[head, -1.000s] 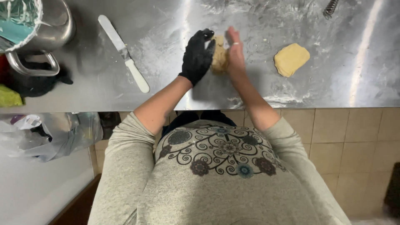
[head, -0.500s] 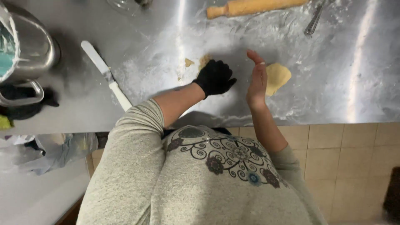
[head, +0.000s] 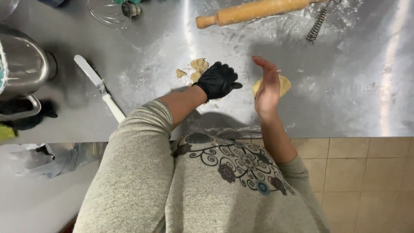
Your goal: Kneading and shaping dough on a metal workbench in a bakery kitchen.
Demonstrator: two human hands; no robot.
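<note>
My left hand (head: pixel 217 80) wears a black glove and rests palm down on the floured steel counter (head: pixel 345 86), its fingers curled over the surface. Small torn bits of pale dough (head: pixel 198 67) lie just beyond its knuckles, touching the glove's far edge. Whatever is under the palm is hidden. My right hand (head: pixel 267 86) is bare, held on edge with fingers straight and nothing in it. A flattened yellow piece of dough (head: pixel 283 84) lies on the counter right behind that hand, partly covered by it.
A wooden rolling pin (head: pixel 254 11) lies at the back, with a coiled wire whisk (head: pixel 317 26) to its right. A white-handled palette knife (head: pixel 99 88) and a steel mixing bowl (head: pixel 21 73) are on the left. Tiled floor shows below the counter edge.
A second ago both hands pressed one dough lump together. They have since parted: the gloved hand went to the scraps and the bare hand lifted open beside the flat piece.
</note>
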